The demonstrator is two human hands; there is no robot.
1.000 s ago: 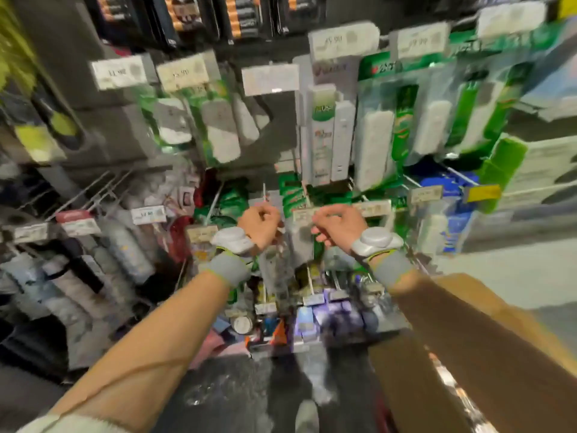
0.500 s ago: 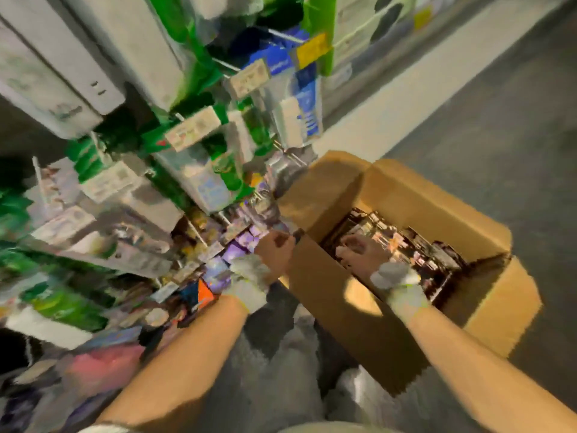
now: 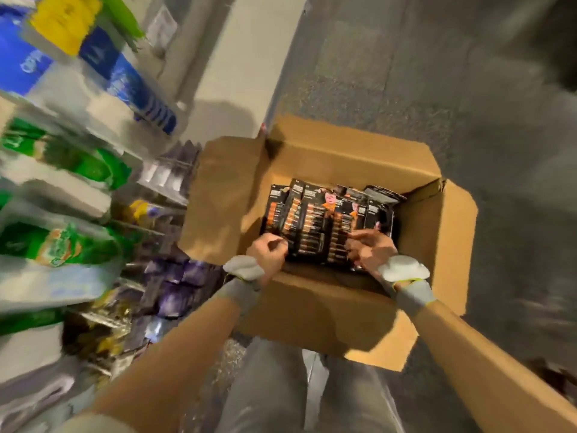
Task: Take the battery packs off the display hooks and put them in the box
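Desk: Entry one, hands; what am I logging?

Operator: I am reading both inside the box [image 3: 312, 303] now; a second ago they were pinching at the display hooks; half a second ago only the right hand [image 3: 370, 250] was in, the left hand [image 3: 269, 254] waiting at the flap; my view is swinging down off the shelving [image 3: 65, 170].

Desk: Entry two, grip?

Operator: Right hand: fingers bending round the near edge of the battery packs [image 3: 315, 223], one finger lying across the top; I am reading that as holding. Left hand: curling into a fist against the stack's left corner; whether it is pinching a pack I cannot tell; blur is hiding the fingertips.

Desk: Entry three, stock location?

Operator: Packs are lying in overlapping rows in the box bottom, black-and-orange cards facing up; the box is sitting open on the floor [image 3: 437, 73] just beside the shelving, flaps splaying outward.

Desk: Entry four, bearing on the task?

Operator: I am judging one transfer as landing; release is pending; the hooks are sitting out of view, so I am not counting what is remaining.
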